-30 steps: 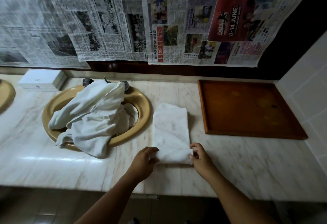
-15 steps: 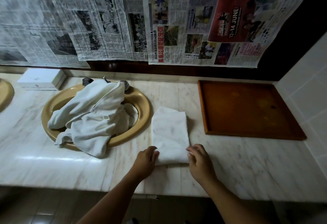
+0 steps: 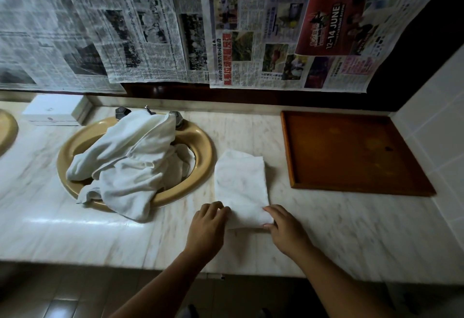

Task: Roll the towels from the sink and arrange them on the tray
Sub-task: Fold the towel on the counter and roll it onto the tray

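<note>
The marble counter (image 3: 351, 229) carries the tan sink (image 3: 200, 142) on its left and the wooden tray (image 3: 351, 154) on its right. A heap of white towels (image 3: 130, 162) fills the sink. Between sink and tray lies a folded towel (image 3: 241, 182). My left hand (image 3: 208, 222) and right hand (image 3: 286, 227) pinch its near corners with curled fingers.

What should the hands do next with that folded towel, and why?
Probably roll the folded towel up from its near edge, away from the body: it lies flat and unrolled, with the left hand and right hand gripping its near corners.
</note>
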